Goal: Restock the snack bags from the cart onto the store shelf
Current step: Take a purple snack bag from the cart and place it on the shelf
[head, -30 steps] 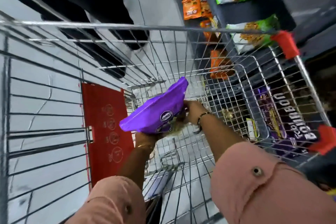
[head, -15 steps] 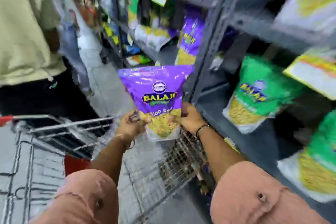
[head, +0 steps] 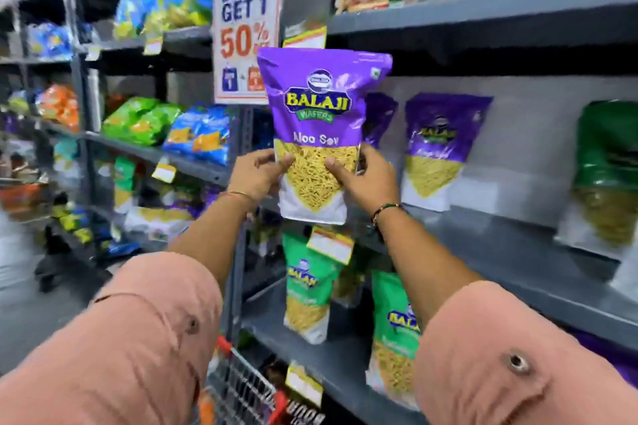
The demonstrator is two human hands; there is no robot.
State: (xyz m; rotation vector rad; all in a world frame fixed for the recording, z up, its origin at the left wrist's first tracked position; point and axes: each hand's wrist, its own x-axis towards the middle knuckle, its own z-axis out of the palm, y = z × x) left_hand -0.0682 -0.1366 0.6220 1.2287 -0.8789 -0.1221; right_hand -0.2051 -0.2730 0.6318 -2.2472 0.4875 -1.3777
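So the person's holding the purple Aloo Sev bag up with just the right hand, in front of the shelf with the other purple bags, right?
Not quite: the head view shows both hands on it, the left hand and right hand gripping the purple Aloo Sev bag by its lower half. The rest holds.

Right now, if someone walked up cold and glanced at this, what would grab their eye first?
The glossy purple Balaji Aloo Sev snack bag at centre, held upright by its lower half between the left hand and right hand, in front of the grey metal shelf. Next, the white BUY 1 GET 1 sign hanging just up-left, then matching purple bags standing on the shelf to the right.
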